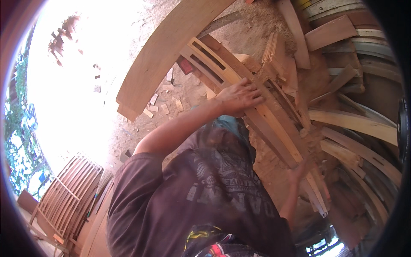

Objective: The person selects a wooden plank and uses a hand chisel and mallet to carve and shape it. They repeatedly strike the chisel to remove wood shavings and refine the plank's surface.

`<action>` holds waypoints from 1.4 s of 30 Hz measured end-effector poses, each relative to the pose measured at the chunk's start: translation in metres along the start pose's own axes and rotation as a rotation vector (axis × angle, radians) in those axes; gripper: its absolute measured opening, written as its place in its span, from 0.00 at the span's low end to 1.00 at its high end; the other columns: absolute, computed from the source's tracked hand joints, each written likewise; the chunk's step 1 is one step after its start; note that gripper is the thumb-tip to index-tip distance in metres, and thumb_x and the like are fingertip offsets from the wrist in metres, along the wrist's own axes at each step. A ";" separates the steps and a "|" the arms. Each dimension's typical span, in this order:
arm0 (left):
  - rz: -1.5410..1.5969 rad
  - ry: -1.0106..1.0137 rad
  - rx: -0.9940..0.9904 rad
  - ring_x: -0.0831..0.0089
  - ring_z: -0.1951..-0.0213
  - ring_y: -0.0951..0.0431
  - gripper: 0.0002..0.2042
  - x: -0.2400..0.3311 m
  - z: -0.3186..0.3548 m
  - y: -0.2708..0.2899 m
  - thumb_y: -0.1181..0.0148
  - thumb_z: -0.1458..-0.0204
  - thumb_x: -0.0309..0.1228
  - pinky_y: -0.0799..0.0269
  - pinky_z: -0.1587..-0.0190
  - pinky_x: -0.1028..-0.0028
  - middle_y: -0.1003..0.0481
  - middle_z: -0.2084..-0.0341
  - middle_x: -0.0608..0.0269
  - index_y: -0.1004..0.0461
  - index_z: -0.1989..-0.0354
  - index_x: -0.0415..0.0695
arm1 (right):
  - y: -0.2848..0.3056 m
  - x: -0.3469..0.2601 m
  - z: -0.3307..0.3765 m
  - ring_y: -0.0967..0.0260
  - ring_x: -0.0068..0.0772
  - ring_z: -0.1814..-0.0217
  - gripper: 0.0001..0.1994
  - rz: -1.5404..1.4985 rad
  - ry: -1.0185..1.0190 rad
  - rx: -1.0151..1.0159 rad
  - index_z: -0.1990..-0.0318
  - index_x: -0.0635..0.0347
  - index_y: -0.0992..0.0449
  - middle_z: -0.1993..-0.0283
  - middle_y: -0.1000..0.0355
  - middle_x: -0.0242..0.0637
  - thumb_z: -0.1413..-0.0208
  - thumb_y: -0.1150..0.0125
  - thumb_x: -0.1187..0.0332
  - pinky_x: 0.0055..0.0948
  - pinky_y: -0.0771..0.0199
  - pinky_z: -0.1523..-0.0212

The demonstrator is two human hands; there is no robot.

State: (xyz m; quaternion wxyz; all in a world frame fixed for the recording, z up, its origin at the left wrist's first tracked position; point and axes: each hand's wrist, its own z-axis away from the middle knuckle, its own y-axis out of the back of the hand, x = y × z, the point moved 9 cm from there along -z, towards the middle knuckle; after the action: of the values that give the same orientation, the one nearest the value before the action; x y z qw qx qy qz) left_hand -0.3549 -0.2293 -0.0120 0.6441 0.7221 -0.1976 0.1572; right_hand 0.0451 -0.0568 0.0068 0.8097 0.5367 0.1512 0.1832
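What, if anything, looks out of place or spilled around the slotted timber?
Small wood blocks lie scattered at odd angles on the dusty ground, unstacked, left of the slotted timber. They may simply be offcuts.

two grips (240, 97) (298, 170), one shirt (214, 180)

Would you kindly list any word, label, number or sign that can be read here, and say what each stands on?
Dark shirt: pale printed lettering around an emblem, partly broken up by folds and blur; I am not copying its wording.
Narrow strip near the top: faint dark marks, too small to tell whether they are writing.
Slotted wooden piece under the left hand: no writing that I can make out.
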 end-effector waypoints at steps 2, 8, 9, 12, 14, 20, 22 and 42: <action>-0.017 -0.001 0.014 0.65 0.47 0.26 0.35 0.002 -0.001 0.004 0.22 0.62 0.40 0.36 0.42 0.62 0.27 0.56 0.65 0.29 0.42 0.49 | -0.002 0.005 0.000 0.40 0.66 0.28 0.45 0.066 0.008 0.021 0.33 0.65 0.34 0.35 0.32 0.55 0.64 0.19 0.72 0.60 0.42 0.29; 0.007 0.067 -0.070 0.66 0.45 0.25 0.30 0.002 0.000 0.003 0.32 0.54 0.34 0.35 0.37 0.60 0.27 0.54 0.65 0.28 0.38 0.49 | -0.006 0.009 -0.014 0.42 0.63 0.25 0.51 0.095 -0.027 -0.161 0.29 0.59 0.36 0.31 0.34 0.53 0.65 0.15 0.66 0.56 0.41 0.27; -0.024 0.062 -0.059 0.65 0.44 0.25 0.30 0.003 0.001 0.000 0.33 0.54 0.34 0.35 0.37 0.59 0.27 0.53 0.65 0.28 0.38 0.50 | -0.003 0.010 -0.012 0.41 0.60 0.24 0.51 0.091 0.013 -0.090 0.29 0.58 0.35 0.31 0.33 0.52 0.65 0.14 0.65 0.54 0.40 0.26; -0.063 0.066 -0.069 0.65 0.42 0.26 0.31 0.001 0.000 -0.005 0.33 0.53 0.34 0.35 0.36 0.57 0.26 0.50 0.65 0.29 0.37 0.50 | 0.001 0.016 -0.005 0.40 0.58 0.24 0.49 0.068 0.020 -0.094 0.29 0.59 0.34 0.30 0.33 0.51 0.63 0.15 0.65 0.52 0.39 0.26; 0.025 0.087 -0.104 0.64 0.40 0.26 0.31 0.003 -0.002 -0.006 0.33 0.53 0.34 0.36 0.36 0.55 0.26 0.49 0.64 0.29 0.36 0.50 | 0.006 0.016 -0.003 0.39 0.56 0.24 0.48 0.065 0.024 -0.122 0.30 0.59 0.33 0.30 0.33 0.50 0.62 0.15 0.65 0.51 0.39 0.26; 0.022 0.133 -0.113 0.62 0.39 0.27 0.35 0.002 -0.002 -0.006 0.30 0.57 0.36 0.37 0.33 0.55 0.26 0.46 0.62 0.29 0.35 0.51 | 0.017 -0.013 -0.001 0.37 0.50 0.24 0.44 0.009 0.038 -0.251 0.31 0.59 0.31 0.29 0.32 0.49 0.58 0.16 0.65 0.48 0.37 0.27; 0.022 0.169 -0.115 0.62 0.38 0.27 0.39 0.000 0.003 -0.006 0.26 0.62 0.37 0.37 0.32 0.55 0.25 0.45 0.62 0.28 0.34 0.52 | 0.028 -0.031 -0.008 0.37 0.48 0.24 0.43 -0.016 0.044 -0.353 0.31 0.59 0.30 0.29 0.31 0.48 0.57 0.16 0.65 0.47 0.36 0.27; 0.176 0.049 -0.097 0.50 0.39 0.25 0.41 -0.017 0.005 0.027 0.23 0.58 0.40 0.37 0.32 0.49 0.23 0.40 0.56 0.30 0.30 0.48 | -0.009 0.007 -0.073 0.19 0.39 0.45 0.20 -0.554 -0.441 -0.043 0.40 0.55 0.19 0.45 0.17 0.43 0.32 0.34 0.55 0.36 0.23 0.42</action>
State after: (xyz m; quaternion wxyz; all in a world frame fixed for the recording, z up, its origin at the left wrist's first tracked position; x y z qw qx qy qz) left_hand -0.3825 -0.2357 0.0026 0.6665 0.6658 -0.2520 0.2211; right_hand 0.0208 0.0025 -0.0294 0.8528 0.4848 0.1087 -0.1606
